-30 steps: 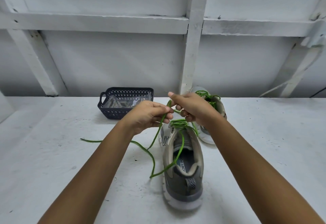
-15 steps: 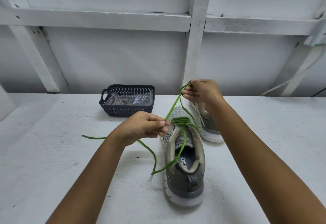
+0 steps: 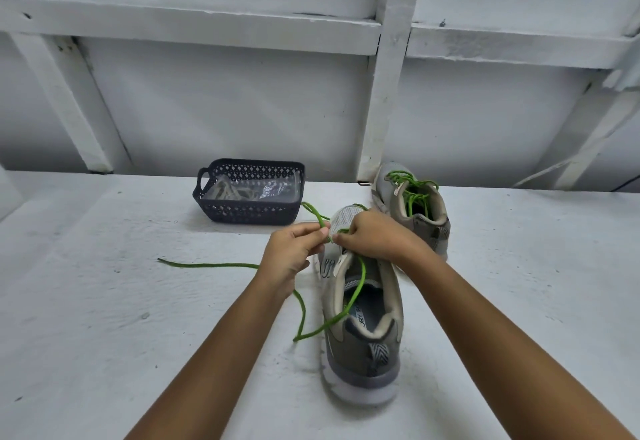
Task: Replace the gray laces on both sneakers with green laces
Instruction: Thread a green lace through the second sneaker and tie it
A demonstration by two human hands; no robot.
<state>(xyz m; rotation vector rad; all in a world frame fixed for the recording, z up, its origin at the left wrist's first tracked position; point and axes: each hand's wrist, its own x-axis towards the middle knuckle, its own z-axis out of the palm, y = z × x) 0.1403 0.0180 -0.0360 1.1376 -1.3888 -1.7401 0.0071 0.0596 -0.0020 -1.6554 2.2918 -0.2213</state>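
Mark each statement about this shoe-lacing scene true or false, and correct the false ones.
1. The left hand pinches the green lace beside the near sneaker's toe. True.
2. The dark basket stands to the left of the far sneaker. True.
3. The far sneaker carries gray laces. False: its laces are green.
4. The basket is empty. False: it holds pale laces and a clear wrapper.
5. The right hand rests flat on the table. False: it pinches the green lace at the near sneaker's eyelets.
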